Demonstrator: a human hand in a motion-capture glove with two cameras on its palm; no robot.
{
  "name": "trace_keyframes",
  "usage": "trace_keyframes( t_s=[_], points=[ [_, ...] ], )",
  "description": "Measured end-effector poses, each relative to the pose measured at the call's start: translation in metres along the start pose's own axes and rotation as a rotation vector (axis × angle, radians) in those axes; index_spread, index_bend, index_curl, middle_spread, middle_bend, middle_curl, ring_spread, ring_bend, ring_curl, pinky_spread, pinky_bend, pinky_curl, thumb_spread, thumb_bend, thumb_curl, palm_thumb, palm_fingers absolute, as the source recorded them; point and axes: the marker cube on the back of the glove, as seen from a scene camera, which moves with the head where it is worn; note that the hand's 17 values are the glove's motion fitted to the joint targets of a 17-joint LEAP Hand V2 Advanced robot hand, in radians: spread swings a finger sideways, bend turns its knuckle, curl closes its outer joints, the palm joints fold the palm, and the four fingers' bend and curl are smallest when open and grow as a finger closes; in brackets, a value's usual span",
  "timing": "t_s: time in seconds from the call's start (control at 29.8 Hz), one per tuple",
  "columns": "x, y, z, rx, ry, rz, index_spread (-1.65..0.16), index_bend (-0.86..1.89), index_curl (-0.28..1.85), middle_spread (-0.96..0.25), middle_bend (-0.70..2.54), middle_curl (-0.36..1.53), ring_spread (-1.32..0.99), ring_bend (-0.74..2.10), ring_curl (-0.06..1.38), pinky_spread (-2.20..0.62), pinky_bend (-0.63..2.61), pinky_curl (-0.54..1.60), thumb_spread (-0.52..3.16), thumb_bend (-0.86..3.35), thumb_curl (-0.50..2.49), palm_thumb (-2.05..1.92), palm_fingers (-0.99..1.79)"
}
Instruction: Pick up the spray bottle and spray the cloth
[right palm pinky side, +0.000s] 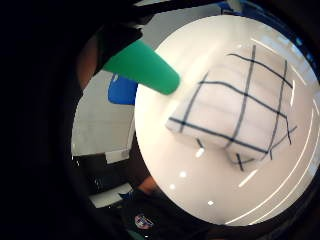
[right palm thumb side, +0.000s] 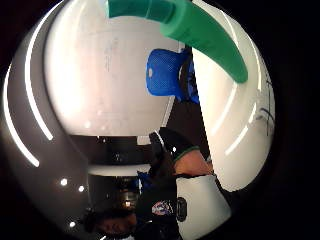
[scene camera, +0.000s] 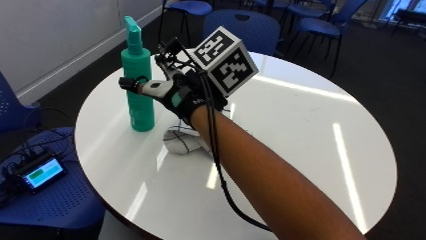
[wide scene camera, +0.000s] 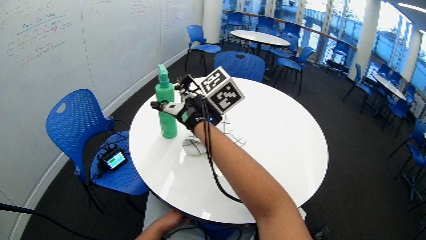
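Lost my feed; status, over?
Gloved right hand beside tall green plastic spray bottle, grip unclear. Bottle upright on table. White checked cloth below hand. Nothing blocking.

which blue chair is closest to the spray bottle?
The blue chair at the whiteboard wall, with a small screen device on its seat. It sits right beside the table edge nearest the green spray bottle; the other blue chairs stand across the table or farther back.

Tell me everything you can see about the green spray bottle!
The spray bottle is tall, slim and green all over, and looks like smooth plastic. It has a long round body, a narrower neck and a pointed lighter green top. It stands upright near the edge of the round white table, beside a folded white cloth with dark lines. The gloved right hand reaches its side; whether the fingers already touch it is unclear.
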Motion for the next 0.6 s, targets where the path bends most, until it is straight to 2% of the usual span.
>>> trace_keyframes(
  t_s=[0.24,0.6],
  points=[
    [-0.009,0.036,0.01,-0.096,0.105,-0.096,-0.32,0.17,0.31,0.05,0.16,0.29,0.03,0.27,0.32,0.24,0.45,0.36,0.94,-0.04,0.41,0.59,0.24],
    [-0.01,0.098,0.026,-0.152,0.386,-0.271,-0.36,0.18,0.32,0.06,0.18,0.29,0.05,0.26,0.31,0.24,0.37,0.34,0.97,-0.04,0.37,0.55,0.26]
  ],
)
